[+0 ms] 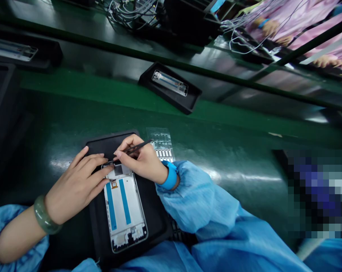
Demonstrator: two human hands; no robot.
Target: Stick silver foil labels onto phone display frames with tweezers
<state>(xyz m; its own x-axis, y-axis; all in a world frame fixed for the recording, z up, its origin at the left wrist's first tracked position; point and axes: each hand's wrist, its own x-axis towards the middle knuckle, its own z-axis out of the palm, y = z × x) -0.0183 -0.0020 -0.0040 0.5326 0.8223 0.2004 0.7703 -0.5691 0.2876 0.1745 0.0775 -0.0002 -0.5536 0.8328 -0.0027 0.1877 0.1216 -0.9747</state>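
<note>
A silver phone frame point(124, 206) with two blue strips lies on a black tray point(156, 211) in front of me. My left hand point(82, 177) rests with fingers stretched over the frame's upper left edge. In my right hand point(142, 160) are dark tweezers point(137, 146), pinched between thumb and fingers; their tips are down at the frame's top end. Whether the tips hold anything cannot be made out. Just beyond my right hand lies a clear sheet point(160, 140) with rows of small white pieces.
Another phone frame point(171, 82) sits in a black tray point(188, 105) farther back on the green bench point(230, 143). At the far left is one more frame point(12, 49) in a tray. Cables point(128, 11) and co-workers' hands point(270, 28) are beyond the dark rail point(108, 49).
</note>
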